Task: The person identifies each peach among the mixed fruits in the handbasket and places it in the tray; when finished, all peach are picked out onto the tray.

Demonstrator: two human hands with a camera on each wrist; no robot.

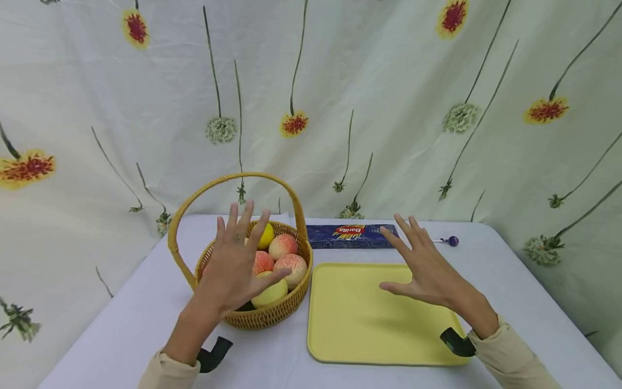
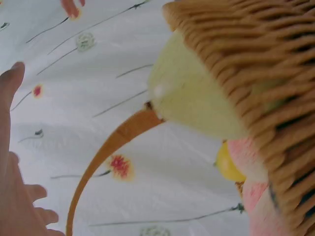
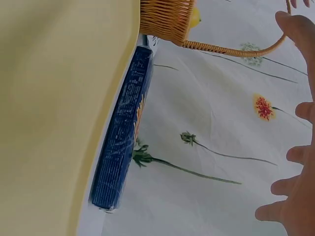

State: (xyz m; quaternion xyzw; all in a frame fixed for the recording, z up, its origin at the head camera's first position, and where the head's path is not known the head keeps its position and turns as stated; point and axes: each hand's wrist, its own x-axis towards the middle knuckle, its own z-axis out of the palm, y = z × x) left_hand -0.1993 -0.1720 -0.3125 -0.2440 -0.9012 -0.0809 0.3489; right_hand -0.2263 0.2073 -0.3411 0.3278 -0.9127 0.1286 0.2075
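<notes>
My left hand (image 1: pixel 232 270) hovers with spread fingers in front of a wicker basket (image 1: pixel 262 319), hiding part of it. Inside the basket are several peaches (image 1: pixel 283 246), a yellow-green fruit (image 1: pixel 271 292) and a yellow fruit (image 1: pixel 266 236), perhaps a lemon. Over the right half of a yellow tray (image 1: pixel 357 313) my right hand (image 1: pixel 427 270) is held up, fingers spread and thumb pointing left. Neither hand holds anything. In the left wrist view the pale fruit (image 2: pixel 192 93) shows beyond the basket's rim, apart from the fingers.
Behind the tray lies a dark blue Barilla pasta box (image 1: pixel 350 236). A lollipop (image 1: pixel 452 241) with a purple wrapper rests to its right. The basket's tall handle (image 1: pixel 238 175) arches upward. A flower-patterned cloth (image 1: pixel 369 81) hangs behind the white table (image 1: pixel 505 270).
</notes>
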